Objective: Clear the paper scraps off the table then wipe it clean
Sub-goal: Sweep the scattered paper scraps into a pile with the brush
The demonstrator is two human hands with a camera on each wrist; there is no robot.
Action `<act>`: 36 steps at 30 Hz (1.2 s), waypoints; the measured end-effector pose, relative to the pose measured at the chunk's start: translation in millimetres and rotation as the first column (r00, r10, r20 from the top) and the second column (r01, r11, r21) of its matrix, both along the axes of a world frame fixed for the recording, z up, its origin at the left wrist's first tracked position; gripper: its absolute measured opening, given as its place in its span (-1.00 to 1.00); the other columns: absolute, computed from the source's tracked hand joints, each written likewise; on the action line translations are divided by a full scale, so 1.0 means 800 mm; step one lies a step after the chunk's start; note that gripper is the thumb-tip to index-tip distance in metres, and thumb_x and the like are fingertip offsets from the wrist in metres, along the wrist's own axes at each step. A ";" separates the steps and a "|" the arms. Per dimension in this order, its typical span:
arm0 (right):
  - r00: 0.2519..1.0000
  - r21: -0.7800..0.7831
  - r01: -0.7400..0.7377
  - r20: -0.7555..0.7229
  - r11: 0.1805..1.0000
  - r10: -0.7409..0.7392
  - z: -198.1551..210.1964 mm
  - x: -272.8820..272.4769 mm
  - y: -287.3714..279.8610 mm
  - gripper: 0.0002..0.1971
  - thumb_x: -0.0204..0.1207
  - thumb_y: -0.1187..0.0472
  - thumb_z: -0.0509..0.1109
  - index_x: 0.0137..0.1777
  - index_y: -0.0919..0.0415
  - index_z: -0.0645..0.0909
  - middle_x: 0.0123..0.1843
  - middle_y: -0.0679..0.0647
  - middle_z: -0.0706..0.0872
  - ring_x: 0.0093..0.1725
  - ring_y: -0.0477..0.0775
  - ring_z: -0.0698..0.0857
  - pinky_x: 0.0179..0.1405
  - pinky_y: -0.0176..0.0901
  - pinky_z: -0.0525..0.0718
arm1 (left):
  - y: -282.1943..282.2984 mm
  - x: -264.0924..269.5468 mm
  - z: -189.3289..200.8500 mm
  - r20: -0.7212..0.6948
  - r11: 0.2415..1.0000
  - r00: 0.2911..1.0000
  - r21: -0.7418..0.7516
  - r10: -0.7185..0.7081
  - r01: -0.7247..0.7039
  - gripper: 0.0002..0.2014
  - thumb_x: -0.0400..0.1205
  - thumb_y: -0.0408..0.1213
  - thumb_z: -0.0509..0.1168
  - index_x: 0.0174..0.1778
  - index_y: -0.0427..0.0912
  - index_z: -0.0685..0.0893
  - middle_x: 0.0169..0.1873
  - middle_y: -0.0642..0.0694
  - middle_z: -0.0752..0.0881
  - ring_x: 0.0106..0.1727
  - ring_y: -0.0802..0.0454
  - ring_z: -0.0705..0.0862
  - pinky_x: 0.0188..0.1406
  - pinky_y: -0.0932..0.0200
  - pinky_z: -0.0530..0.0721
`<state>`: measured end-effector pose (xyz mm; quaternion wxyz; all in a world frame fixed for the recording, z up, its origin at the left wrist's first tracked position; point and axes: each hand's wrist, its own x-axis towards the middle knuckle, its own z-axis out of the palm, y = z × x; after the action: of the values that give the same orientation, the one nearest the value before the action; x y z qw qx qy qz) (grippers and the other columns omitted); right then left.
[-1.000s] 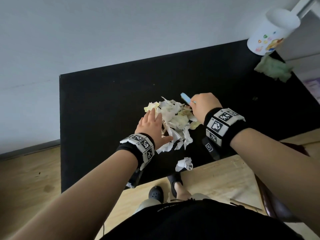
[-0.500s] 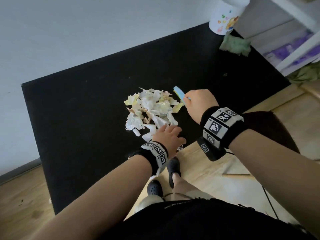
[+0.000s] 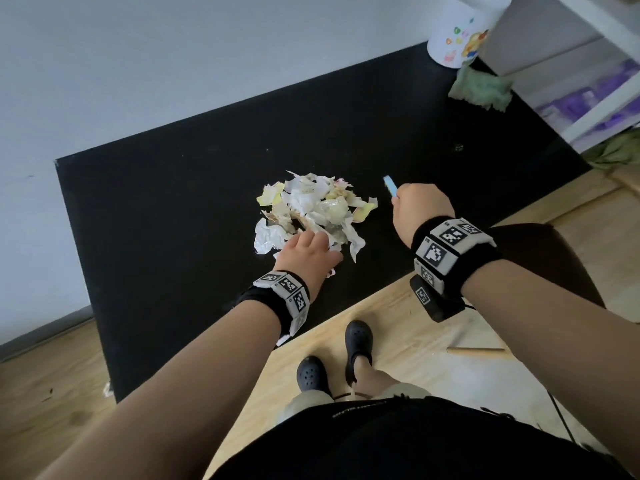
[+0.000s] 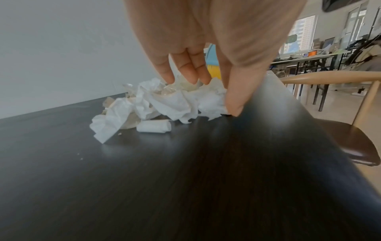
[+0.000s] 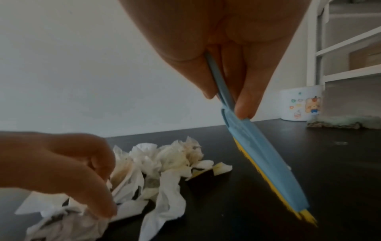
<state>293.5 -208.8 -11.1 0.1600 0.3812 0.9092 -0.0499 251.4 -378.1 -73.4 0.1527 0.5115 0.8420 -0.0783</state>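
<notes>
Your left hand (image 3: 308, 255) rests spread-fingered on the near edge of the crumpled paper scraps (image 3: 313, 211), heaped on the glossy black table (image 3: 166, 216). Right of them, your right hand (image 3: 423, 209) pinches a flat blue, yellow-bristled brush (image 5: 266, 156). Beyond your fingers: fuzzy green cloth (image 3: 479, 89), white cylindrical bin (image 3: 460, 32).

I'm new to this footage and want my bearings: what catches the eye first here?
A heap of crumpled paper scraps in the middle of the black table, with the left hand reaching into its near edge. To its right, the right hand grips a small blue brush with yellow bristles. A white cup and green cloth sit at the far right corner.
</notes>
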 end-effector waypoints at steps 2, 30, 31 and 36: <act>0.998 0.003 -0.025 0.056 1.000 0.025 -0.007 -0.008 -0.006 -0.71 0.68 0.16 0.20 0.27 0.31 0.56 -0.04 0.15 0.67 0.06 0.14 0.71 -0.18 -0.09 0.53 | -0.003 0.001 0.001 0.028 1.000 1.000 0.002 0.005 -0.005 -0.38 0.52 -0.18 0.37 0.50 0.13 0.35 0.35 -0.05 0.34 0.41 -0.10 0.31 0.50 0.04 0.23; 0.962 -0.005 0.018 -0.272 1.000 -0.018 0.045 0.039 0.071 -0.68 0.69 0.15 0.13 0.14 0.33 0.64 0.06 0.20 0.74 0.08 0.17 0.71 0.01 -0.06 0.64 | 0.072 -0.017 0.050 0.091 0.982 0.987 0.125 0.131 -0.142 -0.29 0.63 0.03 0.26 0.64 -0.06 0.13 0.62 -0.05 0.18 0.63 -0.06 0.15 0.61 0.00 0.07; 0.963 0.017 0.025 -0.269 1.000 -0.019 0.045 0.042 0.086 -0.67 0.70 0.14 0.13 0.14 0.34 0.64 0.07 0.21 0.74 0.09 0.19 0.71 -0.03 -0.07 0.61 | 0.083 -0.020 0.054 0.106 0.980 0.985 0.137 0.133 -0.147 -0.30 0.63 0.02 0.25 0.65 -0.07 0.12 0.62 -0.04 0.17 0.63 -0.05 0.15 0.61 0.01 0.07; 0.978 0.070 0.121 -0.180 0.990 -0.106 0.039 0.037 0.173 -0.67 0.70 0.11 0.13 0.21 0.29 0.63 0.10 0.24 0.73 0.12 0.26 0.70 -0.14 -0.09 0.48 | 0.143 -0.040 0.071 0.166 0.972 0.976 0.162 0.143 -0.170 -0.31 0.65 -0.03 0.25 0.65 -0.09 0.12 0.63 -0.02 0.16 0.63 -0.02 0.15 0.63 0.02 0.10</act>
<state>323.0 -70.0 19.9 0.0606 0.4328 0.8977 -0.0557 219.5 -263.9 -16.8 0.1769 0.4592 0.8692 0.0480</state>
